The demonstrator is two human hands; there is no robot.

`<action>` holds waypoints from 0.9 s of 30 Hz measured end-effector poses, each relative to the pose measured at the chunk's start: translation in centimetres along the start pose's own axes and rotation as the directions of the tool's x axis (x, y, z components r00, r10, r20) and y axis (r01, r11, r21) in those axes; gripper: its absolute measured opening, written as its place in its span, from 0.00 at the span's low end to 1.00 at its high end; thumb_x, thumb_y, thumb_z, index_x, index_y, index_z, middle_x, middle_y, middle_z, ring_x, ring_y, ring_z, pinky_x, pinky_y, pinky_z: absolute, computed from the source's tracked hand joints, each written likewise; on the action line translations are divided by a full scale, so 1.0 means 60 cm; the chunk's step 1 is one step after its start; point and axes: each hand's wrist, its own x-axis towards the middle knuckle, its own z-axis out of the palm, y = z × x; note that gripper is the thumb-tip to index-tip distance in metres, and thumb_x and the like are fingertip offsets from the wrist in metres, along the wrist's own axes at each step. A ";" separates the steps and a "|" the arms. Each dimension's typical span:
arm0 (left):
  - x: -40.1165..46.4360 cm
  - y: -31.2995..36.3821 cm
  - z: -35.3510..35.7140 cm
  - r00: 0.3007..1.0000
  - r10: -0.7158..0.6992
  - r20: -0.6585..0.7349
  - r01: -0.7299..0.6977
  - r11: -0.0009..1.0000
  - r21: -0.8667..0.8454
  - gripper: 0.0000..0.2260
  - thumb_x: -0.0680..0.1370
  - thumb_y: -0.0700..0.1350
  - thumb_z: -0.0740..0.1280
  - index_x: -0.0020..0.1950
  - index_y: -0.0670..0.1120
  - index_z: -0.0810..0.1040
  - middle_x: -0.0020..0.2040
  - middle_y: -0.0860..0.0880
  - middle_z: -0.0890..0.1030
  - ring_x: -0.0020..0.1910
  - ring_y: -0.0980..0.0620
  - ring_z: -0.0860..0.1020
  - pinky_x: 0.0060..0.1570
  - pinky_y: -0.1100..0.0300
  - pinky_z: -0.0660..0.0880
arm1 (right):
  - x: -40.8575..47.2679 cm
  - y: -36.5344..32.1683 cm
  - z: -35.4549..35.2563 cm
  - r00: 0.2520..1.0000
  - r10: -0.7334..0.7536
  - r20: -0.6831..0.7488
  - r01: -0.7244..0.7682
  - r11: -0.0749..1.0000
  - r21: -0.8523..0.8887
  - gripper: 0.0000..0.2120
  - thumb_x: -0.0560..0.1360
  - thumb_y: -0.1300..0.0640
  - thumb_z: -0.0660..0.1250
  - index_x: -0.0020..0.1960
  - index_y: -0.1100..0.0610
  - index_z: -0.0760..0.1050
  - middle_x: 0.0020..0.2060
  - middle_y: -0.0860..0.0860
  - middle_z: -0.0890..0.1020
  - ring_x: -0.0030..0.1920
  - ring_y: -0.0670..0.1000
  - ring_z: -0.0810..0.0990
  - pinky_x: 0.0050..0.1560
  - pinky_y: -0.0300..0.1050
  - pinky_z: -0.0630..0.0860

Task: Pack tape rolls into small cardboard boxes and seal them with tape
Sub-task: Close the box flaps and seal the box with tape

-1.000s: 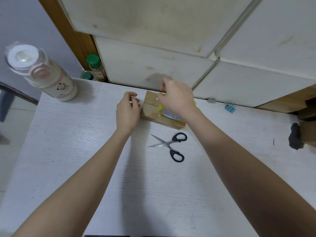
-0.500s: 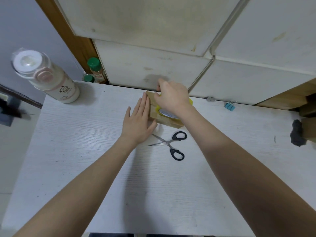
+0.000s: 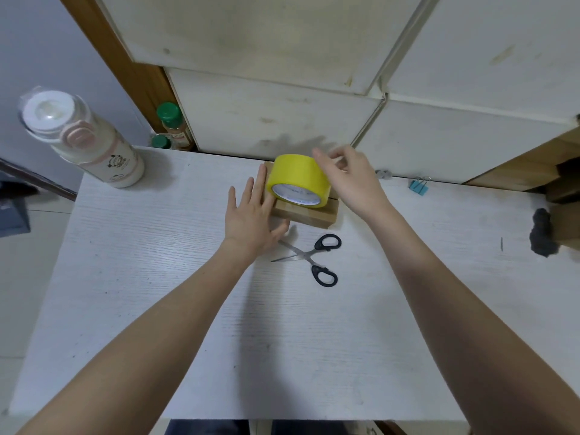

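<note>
The right hand (image 3: pixel 351 180), which had covered the wide yellow tape roll (image 3: pixel 299 180), had lifted to its side, fingers loosely curled, leaving the roll on the flat brown cardboard box (image 3: pixel 309 215), steadied by the flat-spread left hand (image 3: pixel 251 215), sealing apparently underway.

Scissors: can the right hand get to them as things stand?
Probably yes. The scissors lie open on bare table just below the right hand, which grips nothing; nothing lies between.

A yellow tape roll (image 3: pixel 298 178) is stood on edge upon a flat brown cardboard box (image 3: pixel 306 213), which is laid near the far edge of the white tabletop (image 3: pixel 188 277).
</note>
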 end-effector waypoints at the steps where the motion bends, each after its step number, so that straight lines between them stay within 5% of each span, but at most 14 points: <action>1: 0.001 0.000 0.000 1.000 -0.002 0.003 0.002 1.000 0.000 0.36 0.77 0.65 0.53 0.78 0.49 0.44 0.77 0.48 0.35 0.77 0.47 0.48 0.72 0.43 0.49 | -0.008 0.009 0.000 0.999 0.050 0.021 -0.051 0.996 0.076 0.23 0.74 0.34 0.60 0.57 0.52 0.73 0.55 0.51 0.75 0.59 0.51 0.73 0.58 0.45 0.69; 3: 0.002 0.001 0.001 1.000 -0.003 -0.001 0.003 1.000 0.006 0.36 0.77 0.65 0.53 0.78 0.50 0.44 0.77 0.48 0.35 0.77 0.48 0.46 0.72 0.42 0.48 | -0.020 0.017 0.005 0.985 0.148 0.093 -0.164 0.965 0.207 0.26 0.73 0.32 0.60 0.60 0.50 0.71 0.56 0.51 0.77 0.58 0.49 0.75 0.53 0.41 0.70; 9: -0.001 0.006 0.006 0.998 0.048 -0.051 -0.044 0.996 0.074 0.38 0.76 0.65 0.53 0.78 0.47 0.45 0.78 0.49 0.40 0.76 0.52 0.38 0.72 0.43 0.40 | -0.042 0.019 0.056 0.965 0.158 0.209 -0.241 0.847 0.474 0.28 0.73 0.38 0.66 0.67 0.49 0.64 0.65 0.49 0.70 0.64 0.47 0.72 0.67 0.51 0.69; 16: 0.006 0.004 0.003 0.998 0.063 -0.008 -0.062 0.997 0.049 0.38 0.77 0.65 0.54 0.78 0.44 0.48 0.79 0.47 0.45 0.77 0.51 0.38 0.73 0.48 0.41 | -0.037 0.035 0.052 0.981 -0.046 0.186 -0.024 0.934 0.357 0.29 0.69 0.55 0.76 0.61 0.52 0.61 0.61 0.55 0.72 0.60 0.50 0.74 0.50 0.36 0.72; 22: 0.004 0.006 0.000 0.999 0.049 0.005 -0.049 0.998 0.028 0.40 0.76 0.66 0.54 0.78 0.45 0.41 0.78 0.49 0.37 0.76 0.52 0.37 0.74 0.48 0.44 | -0.027 0.051 0.034 0.983 -0.176 0.045 0.177 0.984 -0.024 0.12 0.72 0.64 0.64 0.51 0.58 0.63 0.44 0.54 0.72 0.47 0.57 0.71 0.41 0.50 0.67; 27: 0.002 0.004 -0.002 0.999 0.050 0.002 -0.050 0.998 0.044 0.43 0.76 0.66 0.55 0.77 0.44 0.35 0.77 0.49 0.35 0.77 0.52 0.38 0.74 0.48 0.46 | -0.033 0.054 0.002 0.994 -0.100 -0.052 0.106 0.986 0.131 0.17 0.67 0.65 0.70 0.40 0.50 0.63 0.35 0.48 0.71 0.40 0.52 0.70 0.37 0.43 0.65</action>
